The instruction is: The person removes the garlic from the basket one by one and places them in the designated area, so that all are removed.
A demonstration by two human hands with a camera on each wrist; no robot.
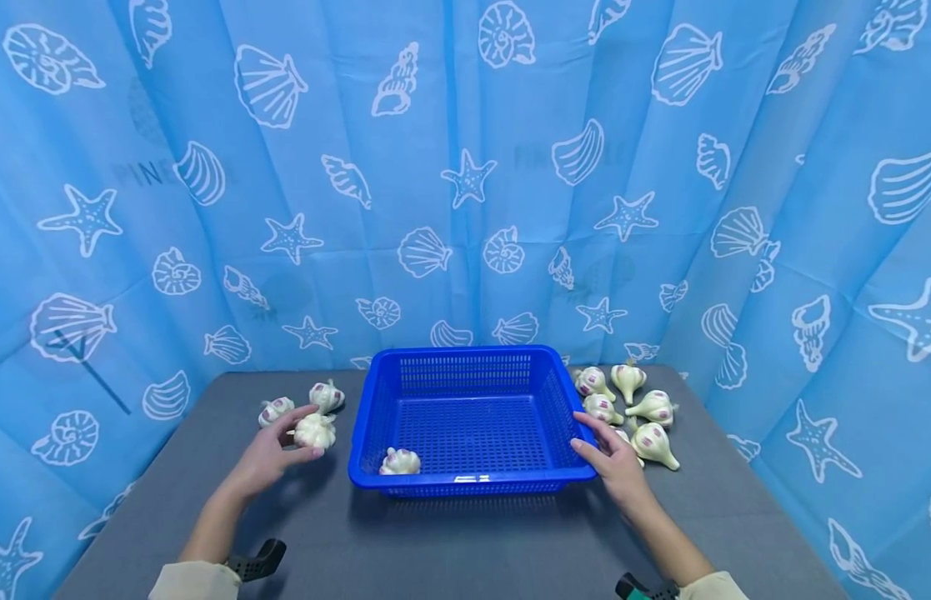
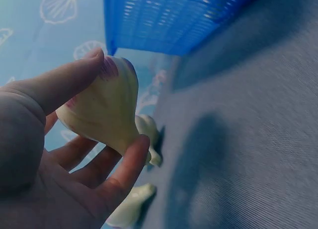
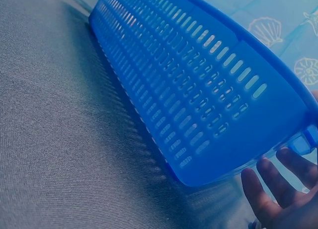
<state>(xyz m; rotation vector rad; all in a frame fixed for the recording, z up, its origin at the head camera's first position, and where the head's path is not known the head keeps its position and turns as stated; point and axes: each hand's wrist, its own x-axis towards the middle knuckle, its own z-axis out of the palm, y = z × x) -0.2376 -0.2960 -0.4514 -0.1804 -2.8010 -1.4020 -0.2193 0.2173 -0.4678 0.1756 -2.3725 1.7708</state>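
Observation:
My left hand [image 1: 268, 458] holds a white garlic bulb [image 1: 315, 432] with purplish patches, left of the blue plastic basket [image 1: 476, 480]. In the left wrist view, thumb and fingers wrap around this bulb [image 2: 107, 102], held above the grey surface. Two more garlic bulbs, one [image 1: 276, 410] and another [image 1: 327, 396], lie just beyond that hand. Inside the basket, a single garlic bulb [image 1: 400, 462] sits in the near left corner. My right hand [image 1: 618, 467] grips the basket's right rim; the right wrist view has several fingertips [image 3: 266, 167] by its outer wall.
Several garlic bulbs [image 1: 653, 408] lie right of the basket, close beyond the right hand, some partly hidden by it. Everything stands on a grey cloth-covered table [image 1: 465, 550]. A blue curtain [image 1: 465, 208] with white shell prints hangs behind and at both sides.

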